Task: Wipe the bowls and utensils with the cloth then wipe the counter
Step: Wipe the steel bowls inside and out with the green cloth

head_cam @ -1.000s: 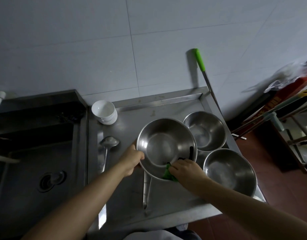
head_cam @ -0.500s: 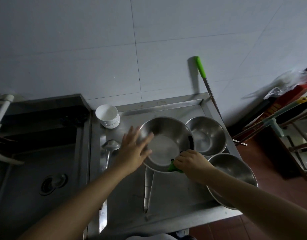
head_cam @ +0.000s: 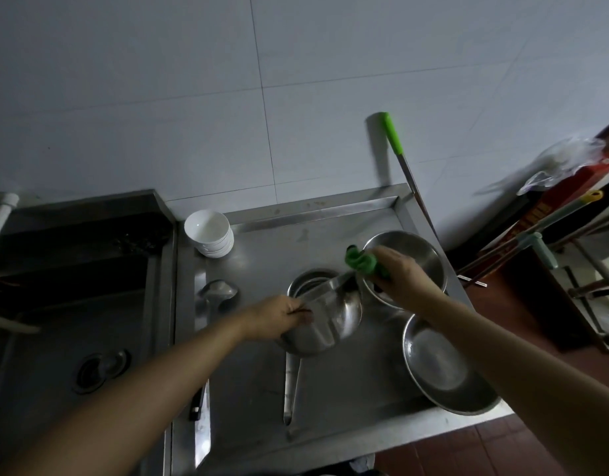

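we tilt 1 steel bowl (head_cam: 325, 321), gripped in our left hand (head_cam: 279, 316); our right hand (head_cam: 397, 273) clutches the green cloth (head_cam: 359, 261) just past its rim. 2 bowls, utensils, counter (head_cam: 261, 255) seemingly remain.

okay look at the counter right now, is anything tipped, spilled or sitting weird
The steel bowl is tipped steeply on its side, but only because the left hand grips its rim while the right hand holds the green cloth. One odd spot: another steel bowl sits at the counter's front right corner, overhanging the edge. No spill visible.
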`<state>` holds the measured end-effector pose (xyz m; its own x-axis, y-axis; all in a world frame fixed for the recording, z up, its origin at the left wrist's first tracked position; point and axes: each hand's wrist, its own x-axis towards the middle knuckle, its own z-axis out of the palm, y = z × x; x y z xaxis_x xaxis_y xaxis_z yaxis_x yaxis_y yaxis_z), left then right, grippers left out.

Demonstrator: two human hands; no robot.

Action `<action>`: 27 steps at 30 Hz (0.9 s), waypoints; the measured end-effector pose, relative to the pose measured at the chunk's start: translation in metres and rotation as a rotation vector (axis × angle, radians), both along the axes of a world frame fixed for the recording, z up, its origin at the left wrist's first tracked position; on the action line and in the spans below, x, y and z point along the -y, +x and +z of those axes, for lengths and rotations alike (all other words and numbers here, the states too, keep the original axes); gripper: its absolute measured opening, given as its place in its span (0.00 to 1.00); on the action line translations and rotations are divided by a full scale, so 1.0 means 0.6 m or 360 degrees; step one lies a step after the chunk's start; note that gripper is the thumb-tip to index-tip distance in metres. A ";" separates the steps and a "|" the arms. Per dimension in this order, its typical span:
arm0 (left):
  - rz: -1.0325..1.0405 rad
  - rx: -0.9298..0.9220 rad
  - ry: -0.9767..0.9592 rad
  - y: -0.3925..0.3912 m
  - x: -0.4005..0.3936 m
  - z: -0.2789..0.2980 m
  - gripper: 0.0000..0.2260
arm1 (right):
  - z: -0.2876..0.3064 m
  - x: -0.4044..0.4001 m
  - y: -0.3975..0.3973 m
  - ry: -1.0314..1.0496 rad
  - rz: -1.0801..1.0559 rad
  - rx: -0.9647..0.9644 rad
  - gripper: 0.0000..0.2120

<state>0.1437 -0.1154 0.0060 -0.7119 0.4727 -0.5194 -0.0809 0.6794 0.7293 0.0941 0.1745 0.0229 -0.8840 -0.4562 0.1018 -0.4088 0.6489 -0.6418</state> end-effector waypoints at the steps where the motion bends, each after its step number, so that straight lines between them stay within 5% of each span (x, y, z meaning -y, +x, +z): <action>1: 0.0134 0.0077 0.0080 0.000 0.000 -0.006 0.10 | 0.005 -0.002 -0.001 -0.0109 -0.0227 0.0112 0.11; 7: 0.0901 0.0273 0.0628 0.025 -0.007 -0.015 0.20 | -0.025 -0.033 0.015 -0.0868 -0.1141 0.0665 0.02; 12: 0.1155 0.0095 0.0551 0.029 -0.032 -0.007 0.26 | -0.053 -0.018 0.041 -0.1298 -0.1347 0.1052 0.11; 15: 0.1075 -0.0041 0.0414 0.031 -0.048 0.010 0.26 | -0.054 0.017 0.039 -0.1434 -0.1241 0.1184 0.09; 17: 0.0976 -0.0083 0.0335 0.028 -0.059 0.021 0.25 | -0.036 0.046 0.037 -0.1370 -0.1036 0.1283 0.08; 20: 0.0964 -0.0112 0.0246 0.024 -0.074 0.025 0.29 | -0.032 0.075 0.031 -0.0959 -0.0755 0.1327 0.31; 22: 0.1066 -0.0110 0.0105 0.020 -0.082 0.024 0.30 | -0.034 0.097 0.028 -0.0825 -0.0722 0.1266 0.36; 27: 0.1334 -0.0073 0.0209 0.008 -0.109 0.024 0.26 | -0.041 0.136 0.031 -0.0430 -0.0621 0.0642 0.16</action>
<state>0.1487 -0.0503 0.0206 -0.8728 -0.1661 -0.4590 -0.4880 0.3175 0.8130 0.1126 0.0928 -0.0014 -0.9733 -0.0968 -0.2083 0.1346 0.4946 -0.8587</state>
